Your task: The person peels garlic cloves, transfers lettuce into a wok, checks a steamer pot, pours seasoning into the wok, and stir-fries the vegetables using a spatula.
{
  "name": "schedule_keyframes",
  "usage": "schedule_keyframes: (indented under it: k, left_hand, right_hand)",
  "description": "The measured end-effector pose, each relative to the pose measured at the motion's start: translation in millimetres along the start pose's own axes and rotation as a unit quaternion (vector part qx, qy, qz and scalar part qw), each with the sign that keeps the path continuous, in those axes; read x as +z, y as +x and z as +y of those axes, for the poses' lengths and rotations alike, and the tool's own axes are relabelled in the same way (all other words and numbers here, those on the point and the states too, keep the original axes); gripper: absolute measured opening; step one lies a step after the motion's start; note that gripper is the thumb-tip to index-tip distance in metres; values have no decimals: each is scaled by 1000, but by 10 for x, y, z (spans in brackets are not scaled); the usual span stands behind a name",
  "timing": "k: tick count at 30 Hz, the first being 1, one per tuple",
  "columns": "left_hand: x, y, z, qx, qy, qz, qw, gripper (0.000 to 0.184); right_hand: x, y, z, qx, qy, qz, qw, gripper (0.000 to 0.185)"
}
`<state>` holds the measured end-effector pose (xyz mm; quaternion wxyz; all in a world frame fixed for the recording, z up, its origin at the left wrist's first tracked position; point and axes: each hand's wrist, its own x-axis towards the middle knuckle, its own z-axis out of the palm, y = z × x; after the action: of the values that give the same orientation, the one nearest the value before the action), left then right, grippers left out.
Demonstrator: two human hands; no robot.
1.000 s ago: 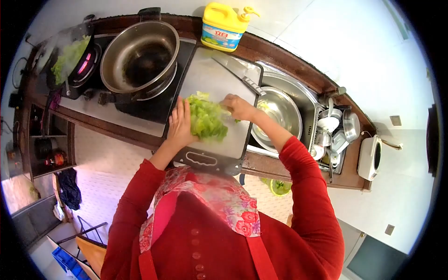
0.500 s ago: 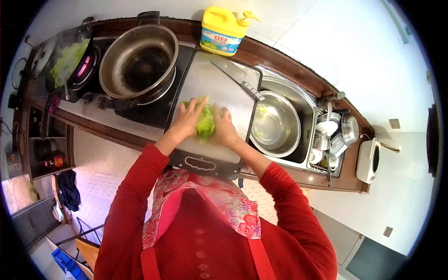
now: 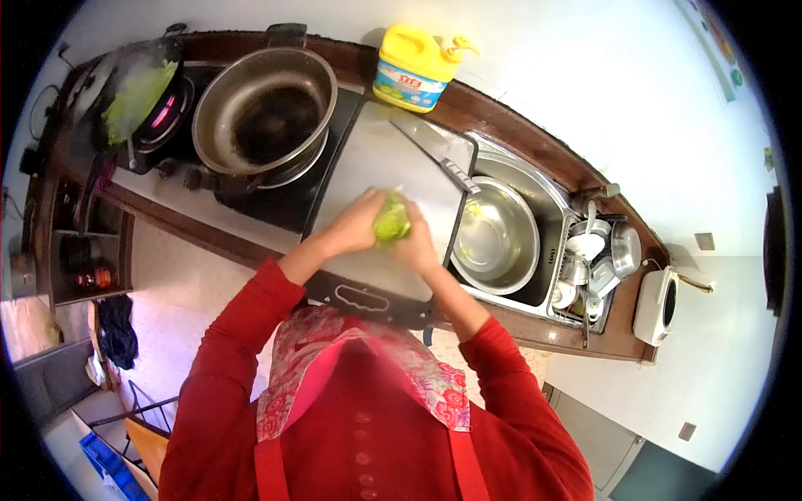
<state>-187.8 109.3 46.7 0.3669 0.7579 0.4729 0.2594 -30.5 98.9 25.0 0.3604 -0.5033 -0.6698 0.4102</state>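
Observation:
A compact bundle of green leafy vegetable (image 3: 391, 219) is squeezed between both hands over the cutting board (image 3: 359, 159). My left hand (image 3: 355, 224) closes on its left side, and my right hand (image 3: 415, 242) presses its right side. Beyond them, a knife (image 3: 434, 156) with a striped handle lies across the board's upper right part, its handle reaching over the edge towards a metal basin (image 3: 496, 235). Small green bits show in the basin.
Left of the board a large steel pot (image 3: 266, 110) sits on the stove. Farther left, a steaming wok (image 3: 138, 104) holds greens over a glowing burner. A yellow detergent jug (image 3: 411, 71) stands behind. Dishes fill a rack (image 3: 589, 259) right of the sink (image 3: 547, 209).
The leaves, first spread loosely on the board, are now gathered into a small bundle between my hands. My right hand has come left from the board's right side to meet my left hand.

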Motion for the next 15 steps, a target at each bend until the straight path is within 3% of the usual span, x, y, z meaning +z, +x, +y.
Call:
schedule_keyframes:
  k: [8,9,10,11,13,15]
  left_hand:
    - [-103,359,613,40,41,-11,998,65]
    - [-20,376,600,82,6,20,996,61]
    - [115,503,571,80,-42,-27,996,57]
    - [206,515,572,89,-69,18,994,52]
    - [-9,449,823,98,33,35,994,58]
    - [-434,307,1076,90,-19,50,995,60]
  right_hand:
    - [-611,7,-349,-33,-63,34,997,66]
    - [-677,-23,-259,-66,-71,37,995,62]
    - [-749,-63,-349,-33,-68,29,997,61]
    - [-819,-98,-489,-2,-65,19,998,59]
    - [-902,-69,-742,28,-55,33,998,58]
    - [-843,38,-1227,5,-64,55,996,59]
